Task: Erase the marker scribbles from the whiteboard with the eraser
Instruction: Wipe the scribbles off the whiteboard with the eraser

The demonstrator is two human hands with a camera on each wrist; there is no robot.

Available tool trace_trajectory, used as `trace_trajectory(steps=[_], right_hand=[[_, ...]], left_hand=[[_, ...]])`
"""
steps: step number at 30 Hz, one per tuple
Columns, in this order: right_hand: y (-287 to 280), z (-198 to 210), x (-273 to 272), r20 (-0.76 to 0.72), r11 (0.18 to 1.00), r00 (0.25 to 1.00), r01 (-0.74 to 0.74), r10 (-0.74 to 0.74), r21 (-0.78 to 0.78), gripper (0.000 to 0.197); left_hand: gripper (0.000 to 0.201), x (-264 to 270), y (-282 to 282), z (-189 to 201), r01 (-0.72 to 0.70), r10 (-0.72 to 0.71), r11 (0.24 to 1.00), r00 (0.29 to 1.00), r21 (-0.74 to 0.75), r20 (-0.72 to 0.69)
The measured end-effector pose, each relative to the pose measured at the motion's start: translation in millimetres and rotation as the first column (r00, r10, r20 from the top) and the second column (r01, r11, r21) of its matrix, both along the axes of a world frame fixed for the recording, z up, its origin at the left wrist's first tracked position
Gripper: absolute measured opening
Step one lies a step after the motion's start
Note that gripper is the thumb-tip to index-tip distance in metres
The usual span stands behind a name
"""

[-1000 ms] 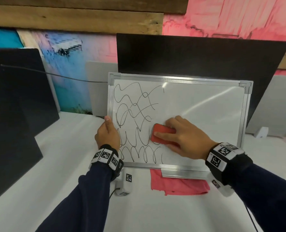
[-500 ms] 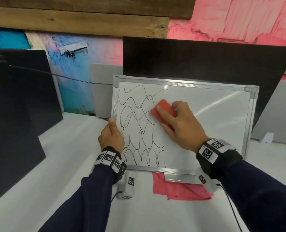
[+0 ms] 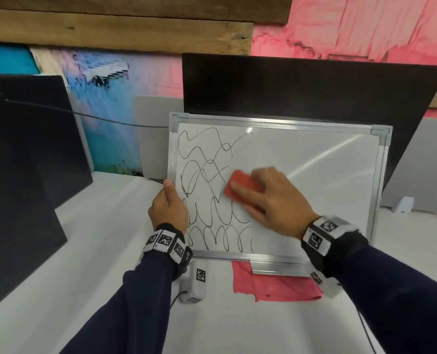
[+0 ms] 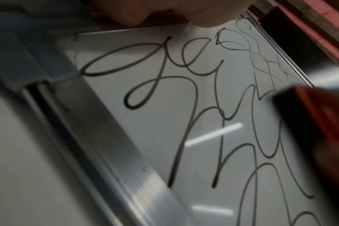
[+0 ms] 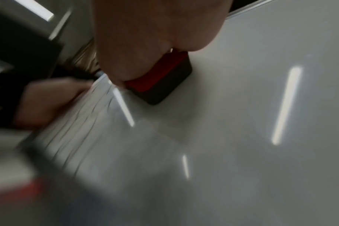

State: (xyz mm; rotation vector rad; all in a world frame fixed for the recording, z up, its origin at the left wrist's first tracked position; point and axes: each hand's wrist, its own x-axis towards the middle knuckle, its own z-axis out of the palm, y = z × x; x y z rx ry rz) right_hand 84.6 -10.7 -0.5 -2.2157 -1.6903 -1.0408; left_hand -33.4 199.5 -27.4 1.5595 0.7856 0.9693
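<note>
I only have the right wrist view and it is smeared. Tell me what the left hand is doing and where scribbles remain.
Observer: The left hand grips the whiteboard by its left frame edge, thumb on top.
Operator: Give me the scribbles.
Observer: The scribbles cover the board's left part, top to bottom; its right part looks clean.
Operator: Place the eraser against them.
Observer: The right hand presses the eraser at the scribbles' right edge, about mid-height.
Operator: Report anything below the board.
Observer: A pink cloth lies on the table, tucked under the bottom frame.
</note>
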Motion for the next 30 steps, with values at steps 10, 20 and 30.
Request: trace_trajectory(steps=[10, 20, 30], right_hand=[[-70, -12, 11, -0.008, 0.989, 0.999, 0.034, -0.035, -0.141, 0.044], [-37, -45, -26, -0.044, 0.928, 0.999, -0.003, -0.015, -0.372, 0.037], [-79, -33, -13, -0.041, 0.888, 0.994, 0.068, -0.098, -0.455, 0.043]], left_hand=[[0.063, 3, 4, -4, -0.003, 0.003, 1.000, 1.000, 0.004, -0.006], [0.066, 4, 3, -3, -0.011, 0.010, 1.000, 0.999, -0.016, -0.031], [0.069, 4, 2, -2, -0.008, 0.008, 1.000, 1.000, -0.017, -0.011]])
